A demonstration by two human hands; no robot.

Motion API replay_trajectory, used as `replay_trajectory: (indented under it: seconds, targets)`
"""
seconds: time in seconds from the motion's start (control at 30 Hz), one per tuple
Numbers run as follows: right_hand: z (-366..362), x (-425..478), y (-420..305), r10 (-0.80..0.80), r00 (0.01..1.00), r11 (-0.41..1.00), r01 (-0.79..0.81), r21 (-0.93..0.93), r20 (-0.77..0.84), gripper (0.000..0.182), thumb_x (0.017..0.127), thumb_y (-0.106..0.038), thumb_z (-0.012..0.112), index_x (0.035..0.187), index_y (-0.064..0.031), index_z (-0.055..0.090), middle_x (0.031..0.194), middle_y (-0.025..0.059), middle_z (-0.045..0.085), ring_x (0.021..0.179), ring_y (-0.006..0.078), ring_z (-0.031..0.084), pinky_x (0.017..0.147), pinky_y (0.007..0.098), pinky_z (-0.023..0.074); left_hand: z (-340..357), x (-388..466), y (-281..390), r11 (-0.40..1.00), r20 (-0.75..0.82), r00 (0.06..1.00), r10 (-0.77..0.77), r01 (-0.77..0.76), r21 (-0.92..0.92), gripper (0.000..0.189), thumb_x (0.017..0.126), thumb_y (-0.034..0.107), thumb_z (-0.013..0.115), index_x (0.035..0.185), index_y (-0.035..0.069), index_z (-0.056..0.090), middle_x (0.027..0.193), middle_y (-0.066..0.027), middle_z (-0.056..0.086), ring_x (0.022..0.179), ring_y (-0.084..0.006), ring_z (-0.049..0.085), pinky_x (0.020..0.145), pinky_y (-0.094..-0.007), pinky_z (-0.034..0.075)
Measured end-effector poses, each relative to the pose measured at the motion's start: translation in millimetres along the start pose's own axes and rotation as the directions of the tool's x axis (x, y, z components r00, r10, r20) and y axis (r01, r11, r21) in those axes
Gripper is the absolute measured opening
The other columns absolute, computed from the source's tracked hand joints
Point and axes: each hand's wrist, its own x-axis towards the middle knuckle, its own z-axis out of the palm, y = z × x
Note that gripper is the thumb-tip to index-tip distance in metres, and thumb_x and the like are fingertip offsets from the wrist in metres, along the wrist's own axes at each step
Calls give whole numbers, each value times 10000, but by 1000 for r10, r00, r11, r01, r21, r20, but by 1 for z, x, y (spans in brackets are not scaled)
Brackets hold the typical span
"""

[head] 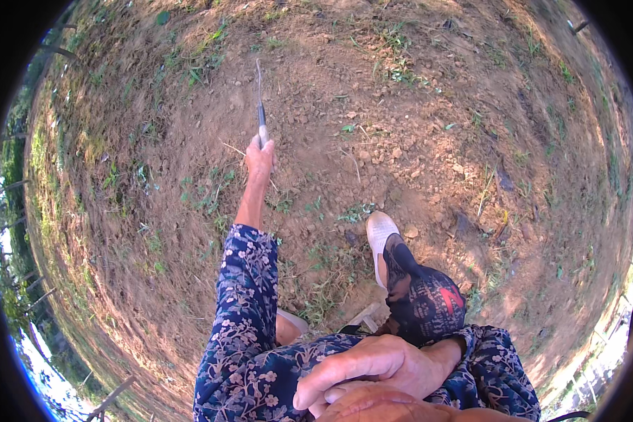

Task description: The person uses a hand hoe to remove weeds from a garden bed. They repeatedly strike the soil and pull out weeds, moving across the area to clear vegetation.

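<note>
My left hand (260,156) is stretched forward in a floral sleeve, closed around the pale handle of a sickle-like hand tool (260,100). A dark collar joins that handle to a thin metal blade, bent at its far tip, over bare brown soil (306,100). Close to my face at the bottom lies my right hand (372,364), bent at the wrist with its fingers curled. Its palm and fingertips are partly hidden, so whether anything is in it cannot be seen.
A pale shoe (382,229) stands forward on the soil, below a dark printed trouser knee (427,306). My other shoe (293,322) is partly covered. Pale wooden pieces (366,316) lie between the legs. Weeds (205,195) and clods (395,153) are scattered around. Wooden stakes (111,398) edge the plot.
</note>
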Motion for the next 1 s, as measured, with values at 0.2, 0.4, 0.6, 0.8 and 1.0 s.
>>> replay_trajectory:
  seconds: [0.2, 0.4, 0.6, 0.8, 1.0]
  targets:
    - [2, 2, -8, 66, 998, 994, -66, 92, 3, 337, 904, -200, 535, 1160, 16, 498, 1080, 95, 583, 1016, 163, 558, 862, 291, 445, 13, -151, -55, 976, 99, 987, -124, 104, 189, 405, 827, 100, 579, 1216, 56, 476, 714, -53, 569, 546, -102, 530, 469, -266, 451]
    - [1, 4, -3, -2, 998, 1000, 3, -16, 70, 309, 914, -191, 514, 1151, 5, 486, 1059, 95, 583, 993, 162, 564, 838, 292, 449, 29, -157, -75, 959, 81, 991, 110, -127, 252, 397, 837, 118, 564, 1219, 52, 477, 648, 4, 507, 459, -57, 458, 390, -231, 372]
    - [3, -3, -4, -6, 999, 996, 9, -86, 34, 542, 885, -424, 485, 1125, 62, 509, 1082, 142, 569, 1022, 205, 547, 886, 318, 426, 57, -18, 26, 998, 9, 999, -47, 47, -31, 178, 835, 122, 552, 982, 23, 538, 592, -41, 527, 437, -98, 486, 364, -265, 390]
    - [13, -6, 0, -82, 995, 989, 88, 119, -54, 464, 902, -390, 470, 1083, 30, 551, 1029, 125, 593, 960, 223, 574, 841, 322, 442, 100, -55, 32, 987, 236, 972, 15, -52, 152, 205, 853, 107, 526, 1034, 14, 508, 664, -49, 558, 477, -100, 506, 374, -248, 403]
    - [9, -9, -8, -41, 999, 999, 41, -16, 1, 418, 867, -350, 517, 1049, 25, 555, 1004, 136, 599, 943, 227, 585, 817, 316, 445, 95, -201, -43, 855, 571, 791, 219, -438, 279, 490, 802, 111, 602, 1262, 55, 442, 901, -182, 633, 775, -238, 628, 669, -363, 496]
